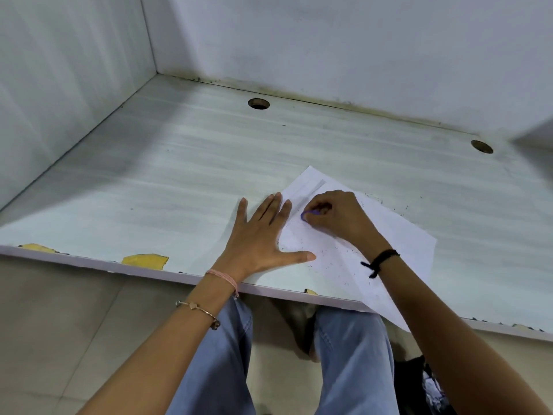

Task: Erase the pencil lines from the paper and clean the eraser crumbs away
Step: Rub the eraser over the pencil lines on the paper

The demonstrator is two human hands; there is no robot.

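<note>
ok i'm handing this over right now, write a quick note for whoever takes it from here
Left hand: flat, fingers spread, pressing down the left edge of the white sheet of paper.
Right hand: grips the small purple eraser against the sheet's far half.
The sheet lies askew on the pale grey desk, its near corner over the front edge.
Done: some rubbing, judging by the dark eraser crumbs across sheet and desk.
Left: grey pencil lines near the far corner, then clear all crumbs.
</note>
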